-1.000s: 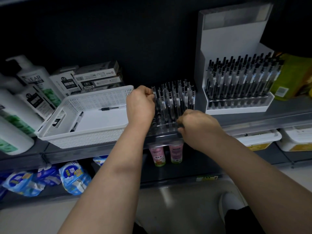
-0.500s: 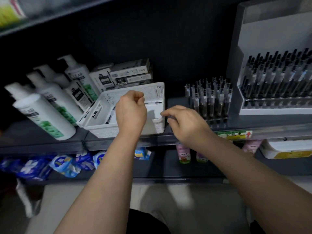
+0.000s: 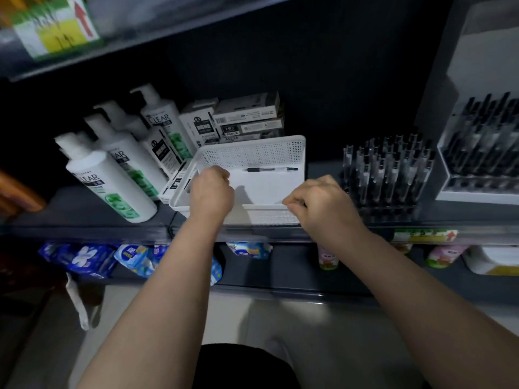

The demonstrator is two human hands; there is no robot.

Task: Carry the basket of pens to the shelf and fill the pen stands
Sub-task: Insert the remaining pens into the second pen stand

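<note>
White basket [image 3: 252, 155] sat on the dark shelf [image 3: 84, 217], its near wall close to the shelf's front edge, between the shampoo bottles [image 3: 112, 186] on its left and the clear pen stand [image 3: 384, 175] on its right. One pen [image 3: 271, 169] lay flat on the basket's floor along the far wall, its length running side to side. The left hand [image 3: 212, 192] hung curled into a loose fist over the basket's near left corner; whether it pinched anything I could not tell, since the fingers were tucked under. The right hand [image 3: 317, 200] was at the basket's near right corner, fingers bent together with the fingertips [image 3: 290, 204] on the near rim; I could not tell whether they gripped it. The clear pen stand stood just beside the basket, packed with upright pens. Further right, near the shelf's right end, stood a white display stand [image 3: 477, 164], also packed with dark-capped pens in tilted rows. Behind the basket, toward the shelf's back edge, small boxes [image 3: 247, 119] were stacked. Blue packets [image 3: 84, 259] lay on the shelf below.
</note>
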